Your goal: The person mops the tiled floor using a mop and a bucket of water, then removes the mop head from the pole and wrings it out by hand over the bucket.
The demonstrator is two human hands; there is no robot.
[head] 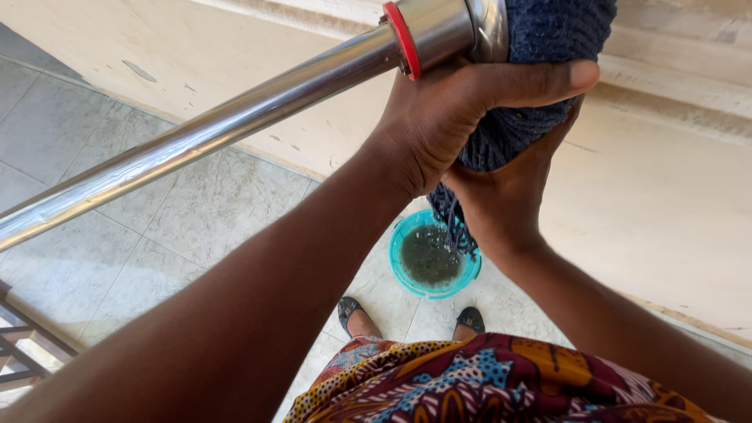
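Hands, left (454, 117) and right (501, 204), clench blue mop strands (540, 47) above bucket (407, 274).

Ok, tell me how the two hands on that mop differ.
The left hand grips the blue mop head from above, just below the metal handle, thumb stretched across the yarn; the right hand clasps it lower, from underneath. The left hand shows its back; the right hand is mostly hidden behind it. Both squeeze the yarn over the teal bucket of murky water.
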